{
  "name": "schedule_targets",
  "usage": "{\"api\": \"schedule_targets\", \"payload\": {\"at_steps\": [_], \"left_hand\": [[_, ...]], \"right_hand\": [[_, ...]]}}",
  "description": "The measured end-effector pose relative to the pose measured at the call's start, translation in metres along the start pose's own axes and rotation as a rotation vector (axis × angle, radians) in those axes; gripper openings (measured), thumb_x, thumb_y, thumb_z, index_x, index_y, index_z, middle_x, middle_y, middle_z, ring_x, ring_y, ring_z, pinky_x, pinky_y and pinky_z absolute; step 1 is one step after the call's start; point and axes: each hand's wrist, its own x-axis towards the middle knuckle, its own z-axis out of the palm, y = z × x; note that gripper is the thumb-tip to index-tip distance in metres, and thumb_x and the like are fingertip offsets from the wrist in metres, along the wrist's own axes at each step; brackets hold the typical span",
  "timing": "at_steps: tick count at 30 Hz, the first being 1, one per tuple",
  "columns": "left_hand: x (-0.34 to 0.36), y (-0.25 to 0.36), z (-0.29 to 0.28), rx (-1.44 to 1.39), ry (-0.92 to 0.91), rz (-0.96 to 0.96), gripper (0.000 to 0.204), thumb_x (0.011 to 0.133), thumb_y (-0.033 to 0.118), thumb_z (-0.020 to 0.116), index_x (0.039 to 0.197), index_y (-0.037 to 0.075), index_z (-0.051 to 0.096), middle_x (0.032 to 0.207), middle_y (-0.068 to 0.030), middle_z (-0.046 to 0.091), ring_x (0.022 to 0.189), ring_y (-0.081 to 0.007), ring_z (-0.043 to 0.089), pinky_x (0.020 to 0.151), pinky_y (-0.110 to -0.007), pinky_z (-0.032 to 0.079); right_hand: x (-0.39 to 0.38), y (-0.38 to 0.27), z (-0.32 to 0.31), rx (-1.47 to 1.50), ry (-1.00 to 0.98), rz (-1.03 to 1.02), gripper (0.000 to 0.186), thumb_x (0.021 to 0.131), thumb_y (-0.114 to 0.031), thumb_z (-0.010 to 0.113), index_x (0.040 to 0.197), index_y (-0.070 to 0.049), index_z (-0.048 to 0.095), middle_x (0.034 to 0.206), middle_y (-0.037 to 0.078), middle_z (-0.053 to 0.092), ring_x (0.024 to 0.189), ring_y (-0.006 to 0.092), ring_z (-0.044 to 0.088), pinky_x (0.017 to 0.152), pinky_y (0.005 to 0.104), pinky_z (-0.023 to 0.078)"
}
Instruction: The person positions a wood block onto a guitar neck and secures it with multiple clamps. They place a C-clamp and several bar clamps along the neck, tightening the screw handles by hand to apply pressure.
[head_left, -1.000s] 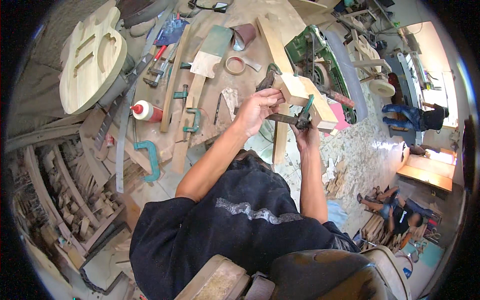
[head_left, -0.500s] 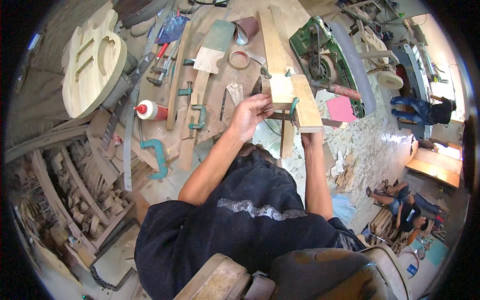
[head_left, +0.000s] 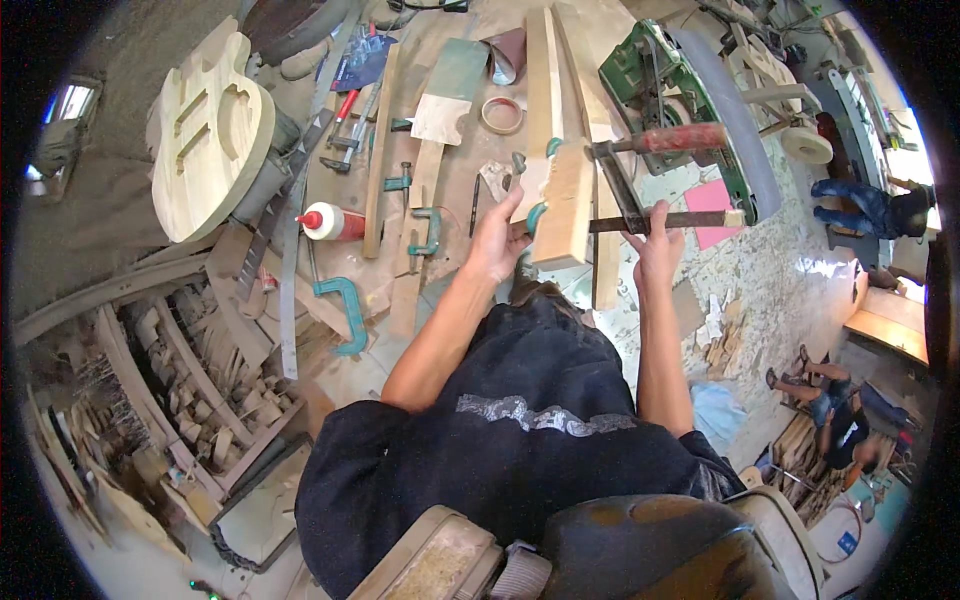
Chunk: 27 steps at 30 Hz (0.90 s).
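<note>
In front of me a pale wooden block [head_left: 563, 215] is tilted on edge. It sits at the near end of a long wooden strip [head_left: 541, 85], with small green C-clamps [head_left: 535, 218] gripping it. My left hand [head_left: 497, 238] holds the block from its left side, thumb raised, other fingers partly hidden behind it. On the right, a bar clamp [head_left: 622, 185] with a worn red handle [head_left: 680, 138] stands out sideways from the block. My right hand [head_left: 657, 255] is closed around the dark bar of that clamp, fingertips showing above it.
On the left lie a guitar body [head_left: 215, 140], a glue bottle [head_left: 332, 222], a teal C-clamp [head_left: 347, 310] and a tape roll [head_left: 502, 115]. A green belt sander [head_left: 690, 110] stands right of the strip. Wood scraps [head_left: 190, 390] fill the lower left. Two people are off to the right.
The block has been turned onto its edge, and the red-handled bar clamp has swung up on its right. My right hand has moved from the block's near end to the clamp's bar.
</note>
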Motion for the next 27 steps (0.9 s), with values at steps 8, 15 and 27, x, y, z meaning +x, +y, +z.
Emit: {"api": "schedule_targets", "payload": {"at_steps": [8,15,27], "left_hand": [[0.026,-0.034,-0.04,-0.254,-0.176,-0.098,0.051,0.099,0.045,0.038,0.127,0.005,0.053,0.12,-0.0191,0.062,0.086,-0.0286,0.067,0.064,-0.031,0.057],[0.076,-0.052,-0.128,0.106,-0.246,-0.099,0.06,0.096,0.056,0.037,0.134,0.01,0.048,0.118,-0.0142,0.061,0.1,-0.032,0.064,0.083,-0.043,0.056],[0.039,-0.039,-0.15,0.545,0.181,0.308,0.041,0.094,0.032,0.059,0.119,0.0,0.064,0.1,-0.009,0.069,0.093,-0.0145,0.06,0.086,-0.028,0.046]], "right_hand": [[-0.024,-0.048,0.053,-0.834,-0.187,-0.557,0.031,0.084,-0.029,0.071,0.083,0.001,0.065,0.063,0.019,0.059,0.061,0.0341,0.061,0.056,0.04,0.046],[-0.015,-0.044,0.11,-1.135,-0.601,-1.054,0.026,0.082,-0.031,0.067,0.093,-0.008,0.064,0.077,0.011,0.067,0.071,0.032,0.065,0.059,0.0421,0.051],[0.006,-0.004,0.156,-1.349,-1.004,-1.2,0.018,0.079,-0.023,0.066,0.09,-0.009,0.065,0.075,0.011,0.067,0.078,0.0301,0.068,0.066,0.041,0.054]]}}
